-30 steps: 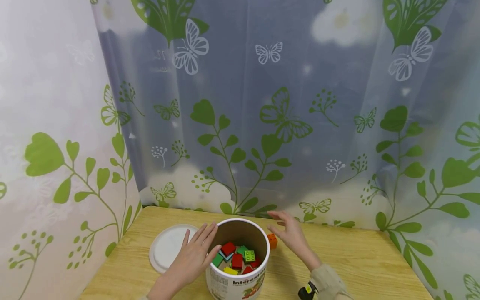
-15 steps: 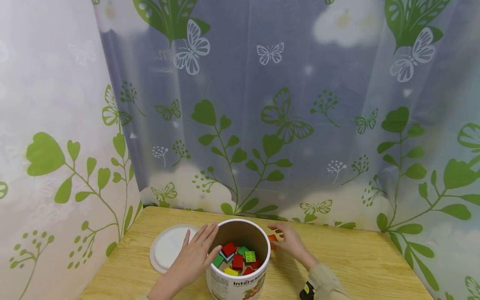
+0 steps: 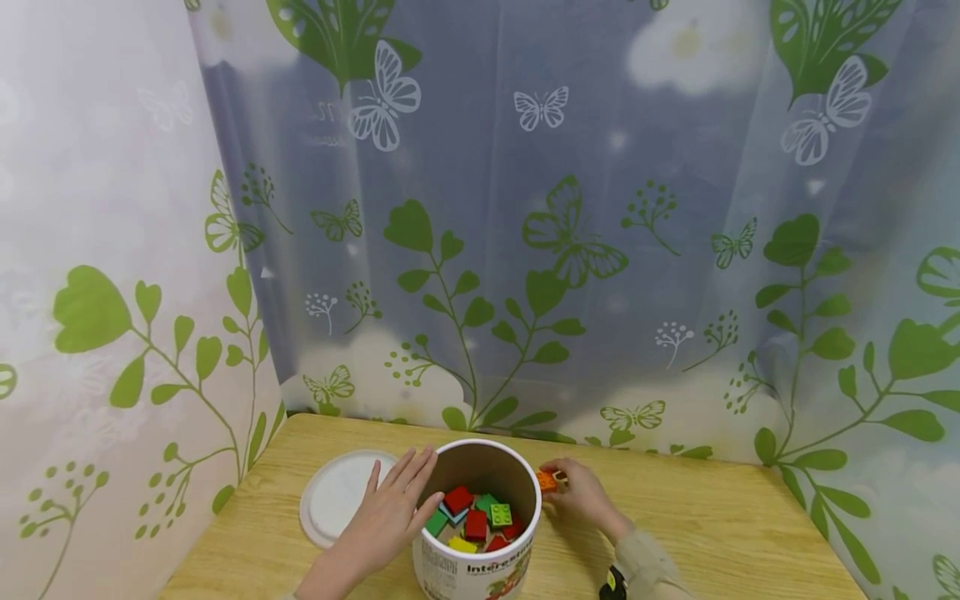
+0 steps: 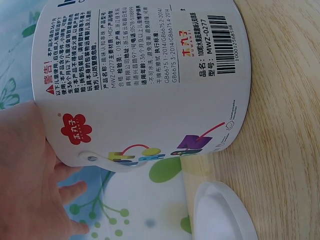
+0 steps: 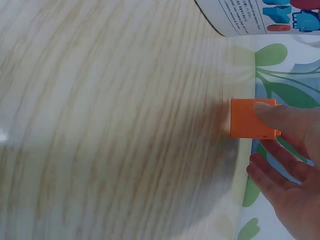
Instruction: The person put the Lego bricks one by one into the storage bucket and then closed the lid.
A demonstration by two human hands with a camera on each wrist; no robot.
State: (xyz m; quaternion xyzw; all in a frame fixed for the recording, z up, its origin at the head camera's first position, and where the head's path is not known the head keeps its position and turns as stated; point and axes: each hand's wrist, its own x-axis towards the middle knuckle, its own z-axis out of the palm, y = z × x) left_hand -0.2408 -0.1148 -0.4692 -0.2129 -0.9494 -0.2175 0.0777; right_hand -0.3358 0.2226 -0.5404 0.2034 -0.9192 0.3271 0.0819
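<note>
A white round bucket [image 3: 454, 575] with printed lettering stands on the table, holding several toy bricks, among them red, green and yellow ones. My left hand [image 3: 384, 510] lies along its left rim, fingers extended; the left wrist view has that hand [image 4: 30, 175] against the bucket's printed wall [image 4: 135, 105]. Just right of the bucket, my right hand [image 3: 587, 497] pinches an orange building brick [image 3: 547, 481]. Seen from the right wrist, the thumb presses one face of the brick [image 5: 244, 121], and the other fingers are partly hidden behind or spread below it.
The white lid [image 3: 337, 492] lies flat on the wooden table [image 3: 712, 525] left of the bucket. A patterned curtain [image 3: 480, 250] hangs along the table's back edge. A black and yellow item [image 3: 613, 583] is at the right wrist.
My right hand has come down from above the orange brick and now pinches it. The left hand stays at the bucket's rim.
</note>
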